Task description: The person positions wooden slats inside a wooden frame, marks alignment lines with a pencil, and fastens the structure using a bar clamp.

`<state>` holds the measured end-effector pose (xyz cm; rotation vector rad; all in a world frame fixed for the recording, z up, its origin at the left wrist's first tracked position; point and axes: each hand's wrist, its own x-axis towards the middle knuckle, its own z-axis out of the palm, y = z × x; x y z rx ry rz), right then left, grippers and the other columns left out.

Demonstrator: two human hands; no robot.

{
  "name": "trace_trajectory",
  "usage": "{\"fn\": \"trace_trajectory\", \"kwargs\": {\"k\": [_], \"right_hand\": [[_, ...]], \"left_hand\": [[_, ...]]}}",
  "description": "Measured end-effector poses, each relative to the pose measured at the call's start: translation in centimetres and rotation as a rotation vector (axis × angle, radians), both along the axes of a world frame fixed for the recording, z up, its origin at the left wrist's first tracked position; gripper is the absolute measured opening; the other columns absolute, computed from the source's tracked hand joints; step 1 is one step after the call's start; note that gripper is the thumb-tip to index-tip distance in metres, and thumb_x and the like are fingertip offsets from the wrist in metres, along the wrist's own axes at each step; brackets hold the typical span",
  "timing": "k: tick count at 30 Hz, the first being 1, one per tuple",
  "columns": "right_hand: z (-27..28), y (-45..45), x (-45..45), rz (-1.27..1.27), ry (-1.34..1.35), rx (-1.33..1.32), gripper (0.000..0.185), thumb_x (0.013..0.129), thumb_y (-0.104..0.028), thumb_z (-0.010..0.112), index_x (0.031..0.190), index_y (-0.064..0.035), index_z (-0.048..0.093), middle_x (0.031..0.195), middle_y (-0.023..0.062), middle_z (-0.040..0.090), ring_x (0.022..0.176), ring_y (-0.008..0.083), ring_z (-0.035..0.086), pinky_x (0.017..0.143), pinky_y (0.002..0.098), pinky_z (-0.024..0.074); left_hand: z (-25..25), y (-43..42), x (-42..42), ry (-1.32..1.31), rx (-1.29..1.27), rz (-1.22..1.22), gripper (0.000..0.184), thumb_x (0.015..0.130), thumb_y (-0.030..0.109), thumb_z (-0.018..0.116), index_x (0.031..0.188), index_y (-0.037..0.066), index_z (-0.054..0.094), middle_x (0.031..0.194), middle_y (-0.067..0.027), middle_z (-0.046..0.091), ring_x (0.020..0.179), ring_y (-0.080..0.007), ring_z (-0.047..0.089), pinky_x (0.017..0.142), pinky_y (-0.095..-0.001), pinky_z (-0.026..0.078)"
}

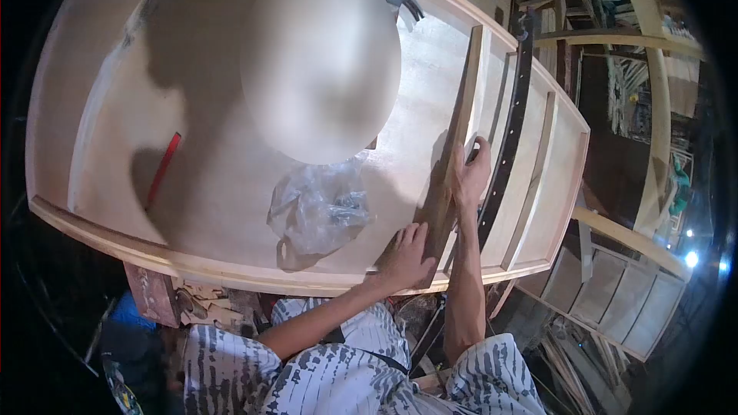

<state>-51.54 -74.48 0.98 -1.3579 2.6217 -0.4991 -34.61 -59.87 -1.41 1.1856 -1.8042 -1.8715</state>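
A long wooden strip [463,111] runs across the shallow framed panel [231,263]. My right hand [472,174] is closed on the strip around its middle, thumb and fingers curled at its right side. My left hand [404,260] is lower, its bent fingers against the strip's near end; part of the grip is hidden. Right of my right hand lies a dark metal bar with holes [513,127]. A clear plastic bag [319,207] with small metal pieces lies left of my left hand.
A hammer [401,1] lies at the panel's far side, partly covered by a blurred oval. A red pencil-like stick [164,169] rests on the left. Fixed crosspieces [532,180] and a raised rim edge the panel. Another framed panel [607,292] and scrap wood are at right.
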Motion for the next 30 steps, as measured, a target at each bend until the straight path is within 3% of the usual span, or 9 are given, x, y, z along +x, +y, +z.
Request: {"fn": "trace_trajectory", "kwargs": {"k": [1, 3, 5, 6, 12, 17, 23, 27, 30], "right_hand": [[0.3, -0.4, 0.6, -0.05, -0.086, 0.068, 0.066, 0.1, -0.043, 0.066, 0.145, 0.0036, 0.053, 0.138, 0.025, 0.061, 0.124, 0.0377, 0.062, 0.108, 0.0455, 0.0458], [-0.1, -0.2, 1.1, -0.042, -0.073, 0.071, 0.063, 0.101, -0.039, 0.065, 0.143, 0.0052, 0.052, 0.138, 0.0246, 0.061, 0.122, 0.0389, 0.062, 0.106, 0.0467, 0.0472], [-1.0, -0.5, 1.2, 0.054, 0.182, -0.064, 0.057, 0.101, -0.037, 0.067, 0.138, 0.0046, 0.056, 0.111, 0.0243, 0.068, 0.1, 0.0391, 0.067, 0.092, 0.0468, 0.0522], [-1.1, -0.5, 0.9, 0.022, 0.149, 0.023, 0.057, 0.102, -0.036, 0.066, 0.141, 0.005, 0.054, 0.125, 0.0268, 0.065, 0.113, 0.0437, 0.065, 0.099, 0.0475, 0.0509], [-2.2, -0.4, 1.1, 0.076, 0.231, 0.092, 0.057, 0.106, -0.035, 0.059, 0.143, 0.0079, 0.05, 0.136, 0.0284, 0.058, 0.127, 0.046, 0.054, 0.11, 0.0532, 0.0409], [-2.5, -0.8, 0.8, 0.126, 0.159, 0.049, 0.062, 0.107, -0.038, 0.055, 0.144, 0.0106, 0.046, 0.137, 0.0329, 0.054, 0.13, 0.0492, 0.047, 0.113, 0.0552, 0.0356], [-1.5, -3.1, -6.4, 0.202, -0.129, 0.307, 0.063, 0.11, -0.04, 0.044, 0.144, 0.013, 0.045, 0.136, 0.0355, 0.054, 0.131, 0.0509, 0.047, 0.115, 0.0542, 0.0346], [0.1, -7.7, -6.4, 0.213, 0.096, 0.026, 0.063, 0.112, -0.038, 0.04, 0.152, 0.0114, 0.04, 0.141, 0.0329, 0.051, 0.131, 0.0477, 0.05, 0.118, 0.0521, 0.0341], [-2.7, -9.4, -1.9, 0.324, 0.309, 0.065, 0.067, 0.113, -0.038, 0.04, 0.159, 0.0096, 0.031, 0.158, 0.0319, 0.041, 0.145, 0.0449, 0.043, 0.124, 0.0505, 0.0307]], "left_hand": [[-0.1, -0.2, 0.8, 0.026, -0.084, 0.065, 0.082, 0.088, 0.029, 0.078, 0.148, -0.01, 0.04, 0.144, -0.0313, 0.045, 0.137, -0.0476, 0.045, 0.116, -0.0523, 0.039], [0.5, 0.0, 1.8, 0.021, -0.1, 0.065, 0.079, 0.083, 0.022, 0.079, 0.145, -0.009, 0.042, 0.141, -0.0295, 0.046, 0.135, -0.0481, 0.045, 0.115, -0.0531, 0.039], [0.4, 0.1, 2.1, 0.03, -0.209, -0.031, 0.073, 0.079, 0.017, 0.077, 0.14, -0.008, 0.046, 0.14, -0.0285, 0.047, 0.13, -0.0484, 0.047, 0.113, -0.053, 0.041], [0.5, 0.1, 2.1, 0.029, -0.196, -0.033, 0.073, 0.079, 0.017, 0.077, 0.14, -0.008, 0.046, 0.14, -0.0285, 0.047, 0.13, -0.0484, 0.047, 0.113, -0.053, 0.041], [-1.5, 2.1, 0.1, -0.127, -0.405, -0.041, 0.068, 0.077, 0.017, 0.076, 0.135, -0.01, 0.051, 0.14, -0.0271, 0.048, 0.125, -0.0455, 0.049, 0.107, -0.0531, 0.043], [-0.4, 2.1, 0.1, -0.213, -0.35, -0.156, 0.058, 0.089, 0.014, 0.06, 0.143, -0.008, 0.052, 0.148, -0.023, 0.048, 0.132, -0.0384, 0.048, 0.113, -0.0508, 0.039], [-0.6, 1.5, 0.8, -0.128, -0.366, -0.09, 0.075, 0.092, 0.03, 0.071, 0.15, -0.008, 0.043, 0.144, -0.0214, 0.052, 0.126, -0.0362, 0.051, 0.106, -0.0459, 0.04], [-0.5, 1.7, 0.6, -0.168, -0.376, -0.068, 0.074, 0.093, 0.029, 0.069, 0.151, -0.008, 0.042, 0.145, -0.0211, 0.051, 0.127, -0.036, 0.049, 0.107, -0.0481, 0.04], [0.6, 0.6, 0.8, -0.195, -0.206, -0.35, 0.072, 0.099, 0.026, 0.056, 0.16, -0.003, 0.033, 0.157, -0.02, 0.044, 0.144, -0.0349, 0.043, 0.12, -0.0506, 0.033]]}}
